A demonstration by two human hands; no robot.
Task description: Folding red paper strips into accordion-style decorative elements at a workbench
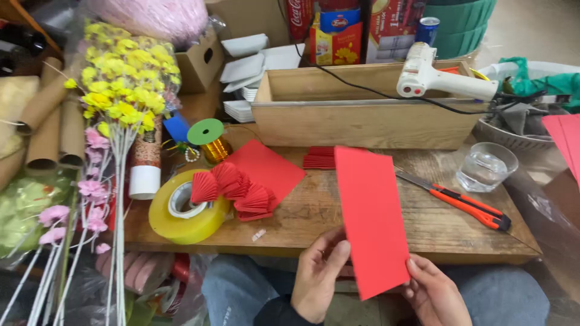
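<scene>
A plain red paper sheet (370,217) stands upright over the near edge of the wooden table (423,229). My left hand (317,274) pinches its lower left edge, and my right hand (432,293) grips its lower right corner. Behind it, to the left, lie several folded red paper fans (232,190) on a flat red sheet (269,166). A small stack of folded red pieces (318,158) rests by the wooden box.
A yellow tape roll (184,214) sits at the left, an orange utility knife (462,202) and a glass of water (485,167) at the right. A long wooden box (368,111) carries a white glue gun (444,77). Artificial yellow and pink flowers (118,102) and cardboard tubes (51,130) crowd the left side.
</scene>
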